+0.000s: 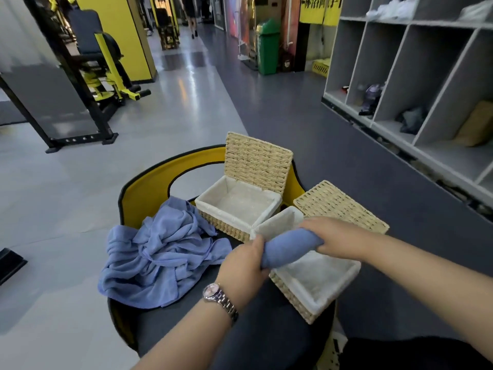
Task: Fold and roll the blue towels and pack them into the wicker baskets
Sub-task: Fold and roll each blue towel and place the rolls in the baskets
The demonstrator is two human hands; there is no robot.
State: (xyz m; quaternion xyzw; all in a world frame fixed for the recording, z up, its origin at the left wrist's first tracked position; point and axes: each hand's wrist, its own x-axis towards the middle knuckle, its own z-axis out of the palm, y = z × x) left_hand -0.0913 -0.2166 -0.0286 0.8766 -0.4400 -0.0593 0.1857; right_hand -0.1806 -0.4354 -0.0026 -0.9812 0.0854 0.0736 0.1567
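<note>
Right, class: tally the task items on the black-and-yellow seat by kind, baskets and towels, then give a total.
Lidded wicker baskets with white liners: 2, the far basket and the near basket
Rolled blue towel held in both hands: 1
Heap of loose blue towels: 1 heap; number of towels within cannot be told
Total: 4

Both hands, left (244,265) and right (329,236), reach forward with fingers curled in a grip.
</note>
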